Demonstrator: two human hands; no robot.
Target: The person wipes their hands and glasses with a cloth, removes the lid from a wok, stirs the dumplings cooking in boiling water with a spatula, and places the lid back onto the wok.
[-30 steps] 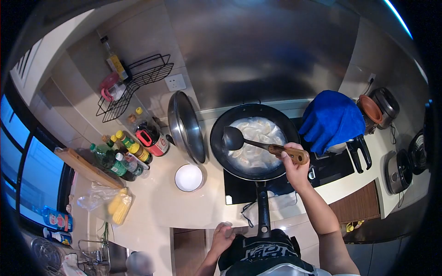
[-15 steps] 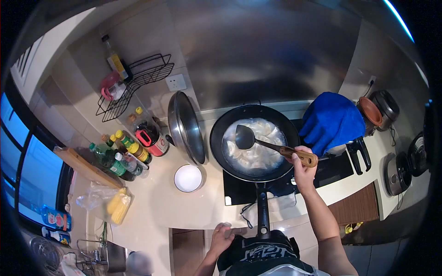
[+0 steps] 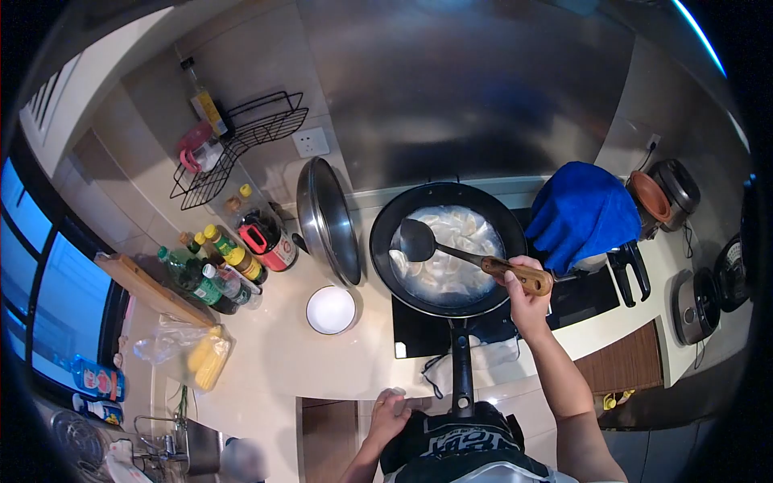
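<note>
A black pan (image 3: pixel 386 278) sits on the stove, holding cloudy liquid and pale dumplings (image 3: pixel 451 278). My right hand (image 3: pixel 527 302) is closed round the wooden handle of a dark spatula (image 3: pixel 417 241), whose head is over the left part of the dumplings. My left hand (image 3: pixel 390 417) rests low by the counter's front edge, beside the dark apron, its fingers partly curled; whether it holds anything is unclear. The pan's handle (image 3: pixel 461 374) points toward my body. A white bowl (image 3: pixel 331 310) stands left of the pan.
A steel lid (image 3: pixel 328 221) stands upright left of the pan. Several bottles (image 3: pixel 241 253) are farther left, with bagged corn (image 3: pixel 210 360) nearer the sink (image 3: pixel 203 448). A blue cloth (image 3: pixel 581 211) covers a pot at the right. A wire rack (image 3: pixel 241 145) hangs on the wall.
The spatula head first shifted right and up across the dumplings, then came back slightly left. My right hand moved right with the handle. My left hand stays nearly still.
</note>
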